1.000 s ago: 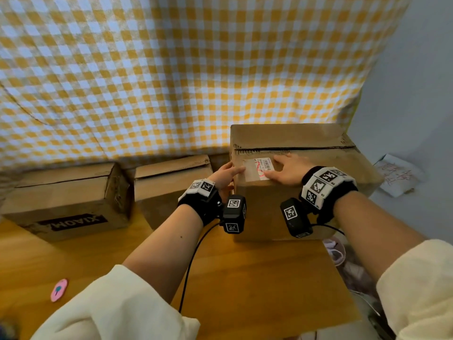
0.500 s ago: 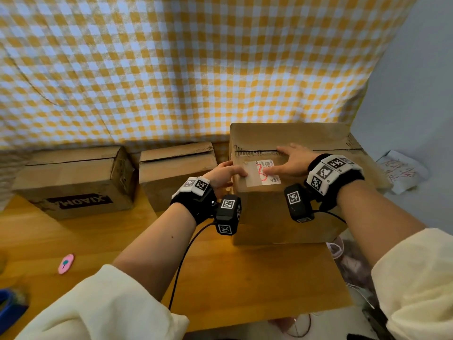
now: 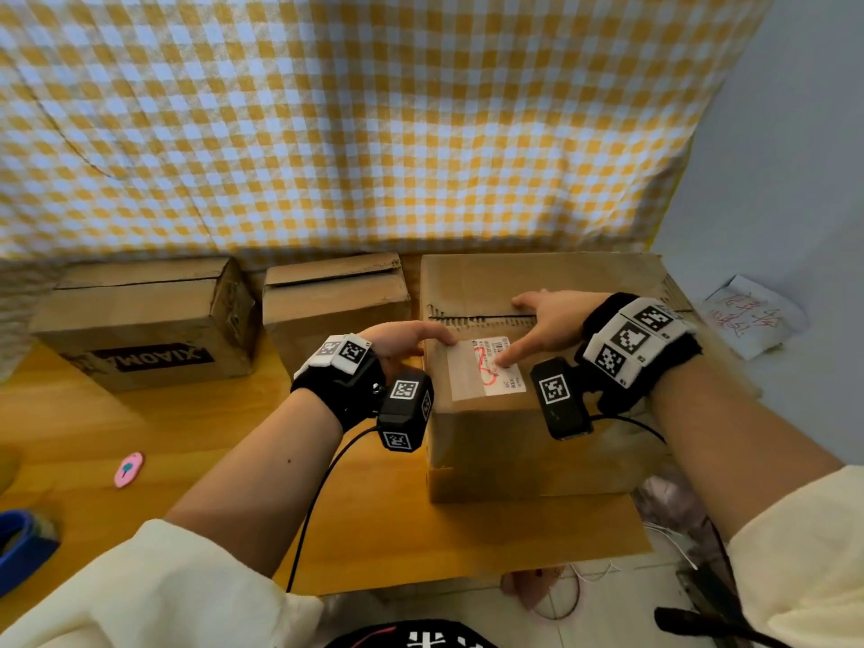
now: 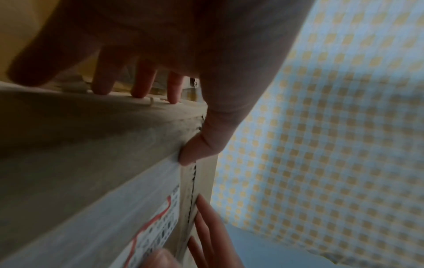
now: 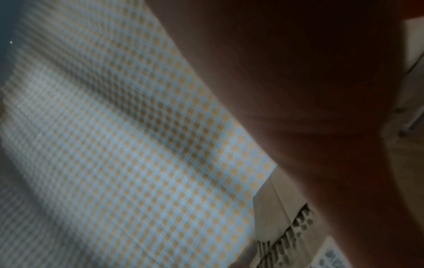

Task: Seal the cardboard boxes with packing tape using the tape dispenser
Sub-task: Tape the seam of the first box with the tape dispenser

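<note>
A: What is changing on the tall brown cardboard box (image 3: pixel 537 413) at the right end of the orange wooden surface (image 3: pixel 210 441)?

B: Compared with a second ago, the right hand (image 3: pixel 551 320) is sitting further back on the lid. It was lying over the white shipping label (image 3: pixel 491 369); now its palm is covering the jagged, dark centre seam (image 3: pixel 472 315), with the fingers spread and one fingertip still touching the label. The left hand (image 3: pixel 402 341) is hardly moving: it is gripping the near left corner, thumb (image 4: pixel 197 152) pressing on top, fingers (image 4: pixel 140 85) curling over the side.

A: So both hands are holding the flaps shut?

B: That is my reading. They are flattening the flaps so the seam is closing, which would make this box the one being readied for tape. No fresh tape is showing across that seam.

A: And the dispenser?

B: A blurred blue object (image 3: pixel 23 554) is coming into view at the near left edge of the surface. I am guessing it is the tape dispenser, well apart from both hands. One hand would have to let go to fetch it.

A: The other boxes?

B: A wide brown box with a black printed logo (image 3: pixel 140 320) and a smaller plain brown box (image 3: pixel 336 306) are waiting further left, against the yellow checked cloth (image 3: pixel 327 133).
</note>
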